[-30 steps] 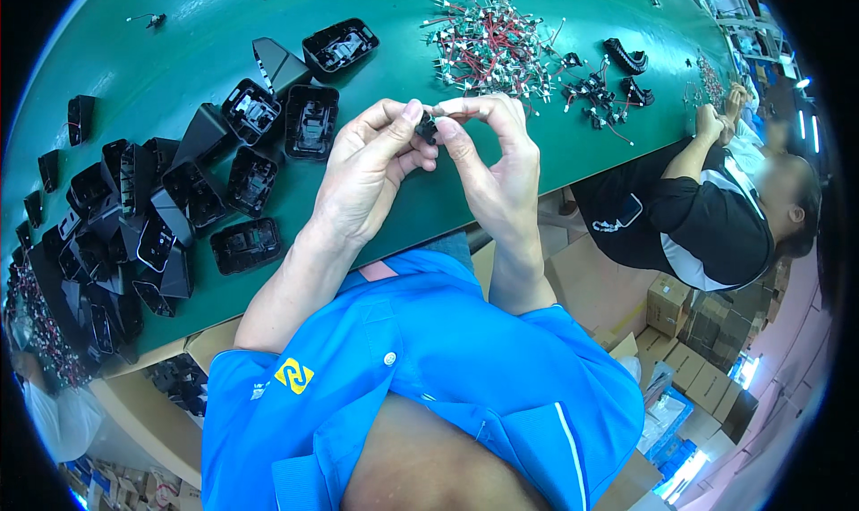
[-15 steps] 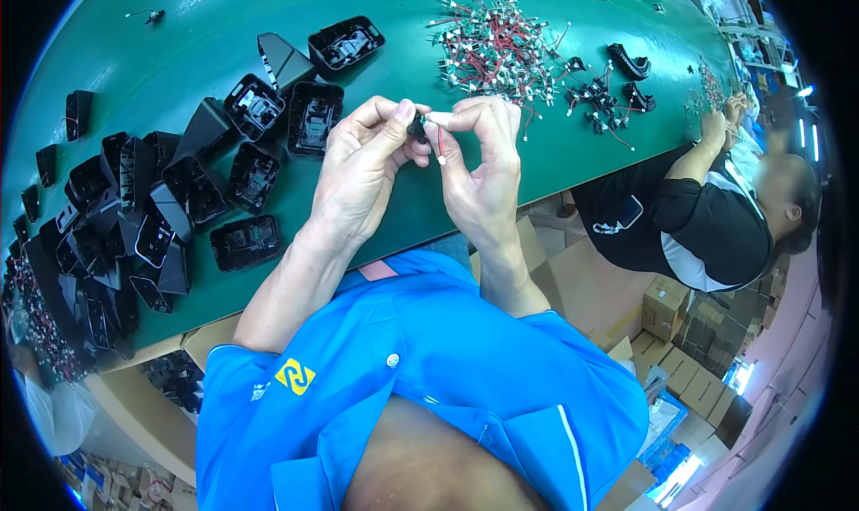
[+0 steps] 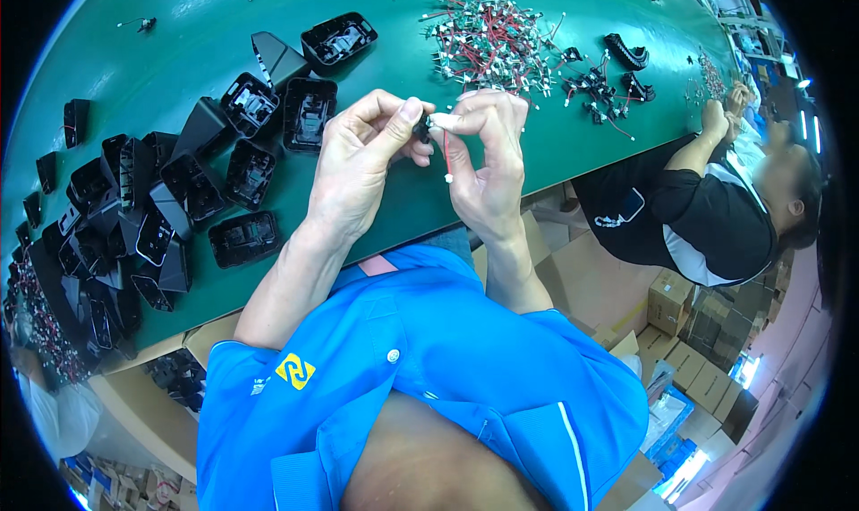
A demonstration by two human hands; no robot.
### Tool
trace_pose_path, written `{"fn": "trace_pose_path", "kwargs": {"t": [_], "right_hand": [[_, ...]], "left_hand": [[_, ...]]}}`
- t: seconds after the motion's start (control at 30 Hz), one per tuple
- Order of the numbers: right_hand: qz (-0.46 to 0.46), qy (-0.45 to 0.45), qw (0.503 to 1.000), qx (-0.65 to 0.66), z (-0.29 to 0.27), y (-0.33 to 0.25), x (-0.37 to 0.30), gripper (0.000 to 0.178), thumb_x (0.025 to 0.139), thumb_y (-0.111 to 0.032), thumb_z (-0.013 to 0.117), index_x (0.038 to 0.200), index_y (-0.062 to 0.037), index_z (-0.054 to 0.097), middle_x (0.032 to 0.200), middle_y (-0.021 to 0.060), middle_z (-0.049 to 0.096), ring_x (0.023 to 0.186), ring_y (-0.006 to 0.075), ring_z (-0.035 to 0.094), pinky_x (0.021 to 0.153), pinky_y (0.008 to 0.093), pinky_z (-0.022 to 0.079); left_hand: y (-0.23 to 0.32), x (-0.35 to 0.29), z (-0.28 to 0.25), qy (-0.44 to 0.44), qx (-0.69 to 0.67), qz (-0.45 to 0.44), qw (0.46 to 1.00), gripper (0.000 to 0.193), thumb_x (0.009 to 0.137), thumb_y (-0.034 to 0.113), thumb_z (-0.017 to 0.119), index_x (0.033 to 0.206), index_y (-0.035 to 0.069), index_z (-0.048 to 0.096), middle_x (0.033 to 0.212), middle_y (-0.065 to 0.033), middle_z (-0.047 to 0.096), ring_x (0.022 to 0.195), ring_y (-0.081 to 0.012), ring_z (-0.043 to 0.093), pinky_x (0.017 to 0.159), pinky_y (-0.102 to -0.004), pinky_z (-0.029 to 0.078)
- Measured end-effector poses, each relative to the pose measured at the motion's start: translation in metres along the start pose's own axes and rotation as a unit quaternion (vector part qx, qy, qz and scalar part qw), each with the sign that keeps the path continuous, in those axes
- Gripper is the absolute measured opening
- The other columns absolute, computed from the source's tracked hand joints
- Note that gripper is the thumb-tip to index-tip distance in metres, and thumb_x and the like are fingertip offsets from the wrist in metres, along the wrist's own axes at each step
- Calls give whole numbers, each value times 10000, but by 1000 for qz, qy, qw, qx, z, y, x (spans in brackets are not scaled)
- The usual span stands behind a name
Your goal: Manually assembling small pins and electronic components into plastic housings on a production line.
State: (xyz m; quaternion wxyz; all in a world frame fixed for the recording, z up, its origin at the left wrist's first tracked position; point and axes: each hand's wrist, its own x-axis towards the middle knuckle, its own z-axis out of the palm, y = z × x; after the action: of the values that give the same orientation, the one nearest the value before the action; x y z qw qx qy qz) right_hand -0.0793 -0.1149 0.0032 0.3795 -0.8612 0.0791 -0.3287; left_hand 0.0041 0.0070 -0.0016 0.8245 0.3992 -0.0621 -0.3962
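Between thumb and fingers, my left hand [image 3: 367,149] grips a small black plastic part [image 3: 421,130] above the green table. My right hand [image 3: 488,149] is closed in a pinch right beside it, holding a thin wire lead [image 3: 448,157]. The lead has red wire and a small white connector that dangles below the fingertips. The lead's upper end meets the black part, but fingers hide how the two join. Just beyond my right hand lies a heap of similar red wire leads [image 3: 490,46]. Nearest my left hand stands an open black housing [image 3: 310,115].
Many more black housings [image 3: 188,184] are piled at the left of the green table [image 3: 385,211]. Black parts with wires [image 3: 595,90] and curved black pieces [image 3: 626,53] lie to the right. A co-worker [image 3: 707,207] sits at the right along the table. Cardboard boxes [image 3: 669,301] stand below.
The white connector end now hangs lower and straighter below my right fingers. Both hands stay together in nearly the same place; the view has shifted slightly.
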Motion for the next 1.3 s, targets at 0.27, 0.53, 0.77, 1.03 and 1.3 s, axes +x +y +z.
{"fn": "trace_pose_path", "kwargs": {"t": [0.27,0.53,0.77,1.03,1.3], "right_hand": [[50,1,999,-2,8,0,-8,174,788,-21,695,900,-114,599,966,30,579,978,222,465,891,356,315],[18,-12,999,-23,-1,2,-11,181,787,-10,693,908,-113,607,968,34,579,994,221,472,892,357,320],[79,-2,996,43,-3,3,-12,130,832,-19,694,919,-88,626,976,55,589,996,209,488,906,334,363],[240,2,927,290,-10,7,-10,58,914,-57,677,957,-34,647,973,77,610,951,168,521,879,285,427],[219,29,938,267,-14,7,3,97,914,-48,686,993,-5,652,954,86,681,867,149,615,813,258,483]], "left_hand": [[-4,1,-3,17,50,4,999,141,981,138,652,967,-2,658,854,-72,650,690,-98,599,667,-209,524],[-3,2,-4,-14,32,-30,999,140,985,136,645,974,-4,655,859,-69,644,702,-94,604,672,-210,527],[-5,5,-6,-27,-57,-75,995,150,996,140,629,1018,-7,644,894,-81,643,731,-106,620,691,-218,542],[-4,3,0,-28,-56,-81,995,161,1011,144,595,1062,-6,627,936,-106,650,775,-119,626,718,-222,548],[0,4,4,5,-46,-101,994,194,1022,166,573,1096,-7,620,965,-128,656,795,-116,617,727,-215,540]]}}
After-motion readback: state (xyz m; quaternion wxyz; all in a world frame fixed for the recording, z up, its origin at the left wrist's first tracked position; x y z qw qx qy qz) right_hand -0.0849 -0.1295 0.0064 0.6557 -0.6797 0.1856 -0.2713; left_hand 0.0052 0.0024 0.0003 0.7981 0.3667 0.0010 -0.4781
